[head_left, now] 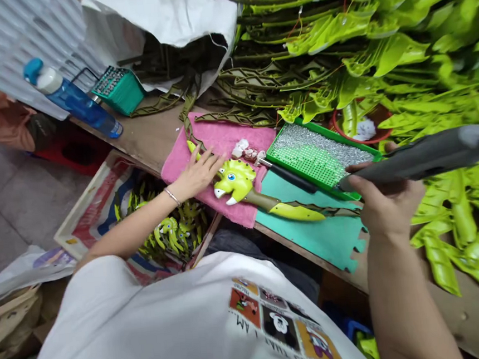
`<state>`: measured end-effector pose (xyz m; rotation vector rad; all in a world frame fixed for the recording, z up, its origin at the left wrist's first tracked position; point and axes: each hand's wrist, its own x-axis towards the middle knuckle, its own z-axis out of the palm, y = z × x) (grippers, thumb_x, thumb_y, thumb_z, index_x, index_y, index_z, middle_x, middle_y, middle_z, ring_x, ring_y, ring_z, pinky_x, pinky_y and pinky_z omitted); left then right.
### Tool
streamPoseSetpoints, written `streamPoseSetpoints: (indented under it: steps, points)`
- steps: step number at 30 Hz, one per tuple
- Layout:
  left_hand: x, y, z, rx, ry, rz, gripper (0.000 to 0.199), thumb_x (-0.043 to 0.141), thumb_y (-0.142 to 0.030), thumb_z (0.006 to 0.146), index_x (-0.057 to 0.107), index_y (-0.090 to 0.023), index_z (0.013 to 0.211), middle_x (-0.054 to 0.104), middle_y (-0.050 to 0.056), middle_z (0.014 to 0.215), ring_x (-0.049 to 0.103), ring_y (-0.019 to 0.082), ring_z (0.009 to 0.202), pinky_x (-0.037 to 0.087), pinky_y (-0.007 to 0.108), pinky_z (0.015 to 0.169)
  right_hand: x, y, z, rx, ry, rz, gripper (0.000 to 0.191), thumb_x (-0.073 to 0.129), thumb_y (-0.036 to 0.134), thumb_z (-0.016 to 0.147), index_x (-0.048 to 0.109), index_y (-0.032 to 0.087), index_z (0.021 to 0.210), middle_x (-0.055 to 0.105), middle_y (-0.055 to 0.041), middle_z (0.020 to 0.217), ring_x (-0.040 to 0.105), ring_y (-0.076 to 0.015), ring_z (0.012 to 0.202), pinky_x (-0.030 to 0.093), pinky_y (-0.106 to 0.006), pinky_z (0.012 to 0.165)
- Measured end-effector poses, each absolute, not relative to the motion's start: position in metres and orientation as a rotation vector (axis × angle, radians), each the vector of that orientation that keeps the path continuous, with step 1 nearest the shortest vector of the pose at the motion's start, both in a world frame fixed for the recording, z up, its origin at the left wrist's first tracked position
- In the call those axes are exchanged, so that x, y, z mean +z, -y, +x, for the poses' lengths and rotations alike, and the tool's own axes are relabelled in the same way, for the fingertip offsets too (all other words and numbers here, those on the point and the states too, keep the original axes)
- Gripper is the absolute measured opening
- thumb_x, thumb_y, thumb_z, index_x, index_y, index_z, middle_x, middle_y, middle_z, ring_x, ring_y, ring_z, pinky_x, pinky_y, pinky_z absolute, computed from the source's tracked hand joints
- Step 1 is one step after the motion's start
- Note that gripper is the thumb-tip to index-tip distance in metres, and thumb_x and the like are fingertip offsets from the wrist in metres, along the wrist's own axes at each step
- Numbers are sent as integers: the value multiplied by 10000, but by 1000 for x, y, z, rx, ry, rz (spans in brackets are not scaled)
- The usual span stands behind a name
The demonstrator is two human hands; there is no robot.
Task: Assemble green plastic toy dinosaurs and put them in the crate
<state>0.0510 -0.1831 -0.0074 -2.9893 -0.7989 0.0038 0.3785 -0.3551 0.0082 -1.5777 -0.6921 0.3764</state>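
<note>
A lime-green toy with a horned dinosaur head (236, 178) and a brownish handle lies across a pink cloth (174, 154) and a teal foam mat (307, 240). My left hand (197, 175) lies flat over the toy's left part, fingers stretched out and apart, beside the dinosaur head. In my right hand (386, 203) is a dark grey electric screwdriver (426, 155), held nearly level above the mat's right side; its tip is hard to make out. Between the hands, a green tray (377, 153) holds many small silver screws, and a black-handled tool (292, 176) rests along its near edge.
Piles of lime-green plastic parts (439, 112) fill the right and back of the bench. Behind the tray stands a red bowl (338, 126). At left are a blue bottle (77, 104) and a teal bit box (121, 95). Below, a crate (70, 230) holds several similar toys.
</note>
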Motion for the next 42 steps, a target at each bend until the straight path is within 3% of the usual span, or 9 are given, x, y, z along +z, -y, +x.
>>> streamPoseSetpoints:
  steps: [5, 9, 11, 14, 17, 25, 32, 37, 42]
  points:
    - [4, 159, 36, 246, 320, -3024, 548, 573, -271, 865, 533, -93, 1382, 684, 145, 1104, 624, 286, 1078, 389, 518, 1119, 0, 351, 382, 210, 725, -1667, 726, 839, 513, 451, 428, 269, 998, 650, -44, 861, 665, -250, 782, 553, -462, 731]
    - [4, 181, -34, 120, 370, -2985, 542, 495, -348, 902, 520, -114, 1390, 675, 140, 972, 625, 284, 892, 505, 439, 832, -6, 359, 390, -113, 829, -1696, 815, 760, 669, 572, 387, 270, 1177, 554, -130, 1150, 616, -301, 987, 533, -508, 791]
    - [-9, 205, -85, 37, 513, -2969, 568, 487, -348, 884, 491, -126, 1406, 664, 128, 926, 622, 285, 849, 498, 427, 776, -7, 364, 384, -451, 895, -1578, 759, 665, 685, 693, 383, 289, 1276, 506, -126, 1172, 587, -301, 978, 509, -517, 785]
    - [-42, 254, -145, -167, 847, -2923, 662, 514, -365, 854, 393, -121, 1459, 661, 120, 911, 635, 290, 831, 508, 425, 762, -6, 365, 353, -811, 1100, -1339, 397, 559, 486, 856, 461, 323, 1205, 506, -56, 925, 552, -236, 789, 470, -439, 693]
    - [-81, 310, -158, -388, 1247, -2807, 814, 540, -321, 828, 233, -86, 1544, 673, 181, 1069, 662, 324, 927, 532, 448, 808, -11, 351, 312, -461, 1642, -1504, 182, 484, 268, 915, 530, 270, 1091, 571, -46, 842, 571, -211, 775, 464, -375, 712]
    - [-129, 377, -63, -428, 2001, -2689, 795, 514, -266, 882, 185, -103, 1588, 656, 172, 1104, 671, 304, 965, 552, 420, 837, -35, 299, 294, -60, 1995, -2322, 319, 406, 122, 881, 666, 113, 1066, 629, -168, 926, 522, -273, 876, 406, -386, 758]
    - [-117, 367, -23, -532, 2191, -2791, 837, 521, -347, 952, 55, -123, 1610, 562, 236, 1353, 621, 315, 1173, 517, 420, 951, -33, 287, 289, 110, 1896, -2373, 314, 534, 188, 768, 635, 107, 1054, 578, -191, 998, 549, -306, 872, 420, -396, 711]
    - [-103, 369, -20, -453, 2266, -2797, 818, 520, -292, 953, 63, -147, 1615, 645, 173, 1229, 652, 276, 1098, 507, 388, 958, -14, 287, 291, 215, 1713, -2338, 309, 559, 233, 807, 603, 131, 1094, 555, -179, 1092, 581, -280, 887, 473, -445, 789]
    - [-76, 377, -18, -123, 2300, -2711, 809, 515, -278, 969, 54, -124, 1616, 671, 145, 1074, 662, 272, 960, 504, 348, 873, 32, 326, 287, 391, 1735, -2041, 429, 508, 343, 933, 563, 189, 1329, 665, -94, 909, 632, -232, 777, 513, -441, 842]
